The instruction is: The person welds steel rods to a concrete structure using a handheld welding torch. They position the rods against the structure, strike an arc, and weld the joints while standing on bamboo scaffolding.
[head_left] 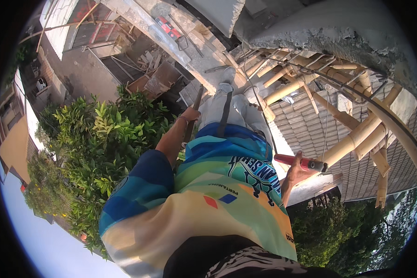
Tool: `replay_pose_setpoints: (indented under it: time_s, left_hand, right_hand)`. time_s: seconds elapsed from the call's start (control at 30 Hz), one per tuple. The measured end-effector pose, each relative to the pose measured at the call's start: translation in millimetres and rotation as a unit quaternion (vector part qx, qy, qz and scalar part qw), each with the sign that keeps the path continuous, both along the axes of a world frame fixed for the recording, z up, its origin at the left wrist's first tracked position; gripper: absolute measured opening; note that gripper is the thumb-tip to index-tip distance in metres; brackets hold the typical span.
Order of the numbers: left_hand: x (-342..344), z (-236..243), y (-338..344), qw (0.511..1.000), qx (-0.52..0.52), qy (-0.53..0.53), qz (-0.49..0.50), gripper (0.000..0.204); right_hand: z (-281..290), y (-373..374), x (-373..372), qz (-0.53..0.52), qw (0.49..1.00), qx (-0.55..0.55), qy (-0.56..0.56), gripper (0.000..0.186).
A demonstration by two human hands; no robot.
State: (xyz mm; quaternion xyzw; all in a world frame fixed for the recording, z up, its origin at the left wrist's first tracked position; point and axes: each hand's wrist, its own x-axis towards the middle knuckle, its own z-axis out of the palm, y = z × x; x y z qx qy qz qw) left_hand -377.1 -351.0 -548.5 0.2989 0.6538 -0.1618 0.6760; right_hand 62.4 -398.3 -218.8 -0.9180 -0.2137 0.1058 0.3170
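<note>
My left hand (191, 114) is closed around a long dark bar (187, 133), held upright beside my grey-trousered leg. My right hand (293, 172) grips a red-and-black power tool (310, 164) at hip level, with a thin dark cord (272, 134) hanging near it. Below me, my feet (225, 74) stand on a narrow, dusty concrete ledge (201, 60), partly hidden by my body and colourful shirt.
A red object (167, 28) and thin rods lie along the ledge. Bamboo scaffolding (338, 139) and rough concrete (329, 39) are on the right, over a tiled roof (394, 171). Leafy trees (92, 148) and lower buildings with debris (143, 62) lie below on the left.
</note>
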Motion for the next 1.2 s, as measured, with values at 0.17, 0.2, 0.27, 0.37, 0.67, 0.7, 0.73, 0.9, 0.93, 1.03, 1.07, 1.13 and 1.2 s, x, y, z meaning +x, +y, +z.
replay_pose_setpoints:
  time_s: [0.17, 0.2, 0.27, 0.37, 0.67, 0.7, 0.73, 0.9, 0.93, 1.03, 1.07, 1.13, 1.2]
  left_hand:
    - [15, 44, 0, 0.987, 0.026, 0.045, 0.151, 0.023]
    - [17, 53, -2, 0.985, 0.034, 0.054, 0.162, 0.024]
    - [18, 70, -8, 0.979, 0.05, 0.054, 0.188, 0.028]
    - [16, 90, -14, 0.973, 0.056, 0.03, 0.223, 0.025]
    - [0, 136, 6, 0.981, 0.063, 0.11, 0.148, 0.024]
    - [-4, 136, 13, 0.984, 0.07, 0.126, 0.108, 0.024]
    - [-9, 137, 20, 0.985, 0.075, 0.137, 0.074, 0.023]
    - [-44, 115, 72, 0.989, 0.091, 0.118, -0.013, 0.023]
    - [-52, 109, 87, 0.989, 0.094, 0.109, -0.03, 0.023]
    - [-80, 96, 141, 0.987, 0.097, 0.082, -0.095, 0.023]
    - [-91, 94, 159, 0.986, 0.096, 0.073, -0.119, 0.023]
    - [-113, 89, 202, 0.979, 0.09, 0.059, -0.171, 0.022]
    - [-136, 85, 247, 0.971, 0.088, 0.049, -0.217, 0.023]
  right_hand:
    - [-9, 4, 1, 0.1, 0.99, -0.081, -0.056, 0.084]
    - [-11, 2, 4, 0.122, 0.988, -0.092, -0.022, 0.082]
    - [-18, -1, 10, 0.166, 0.978, -0.124, -0.009, 0.076]
    - [-27, -6, 24, 0.182, 0.963, -0.133, 0.15, 0.08]
    - [-9, 20, 26, 0.35, 0.905, -0.118, 0.21, 0.084]
    - [-6, 27, 21, 0.359, 0.901, -0.096, 0.225, 0.084]
    - [-4, 34, 17, 0.368, 0.903, -0.091, 0.204, 0.083]
    - [3, 70, -17, 0.312, 0.941, -0.002, 0.131, 0.079]
    - [4, 80, -26, 0.288, 0.95, 0.033, 0.119, 0.078]
    - [10, 107, -58, 0.215, 0.967, 0.096, 0.094, 0.077]
    - [12, 117, -71, 0.196, 0.973, 0.104, 0.057, 0.075]
    - [17, 134, -98, 0.143, 0.978, 0.152, 0.012, 0.074]
    - [22, 150, -126, 0.101, 0.974, 0.202, -0.024, 0.072]
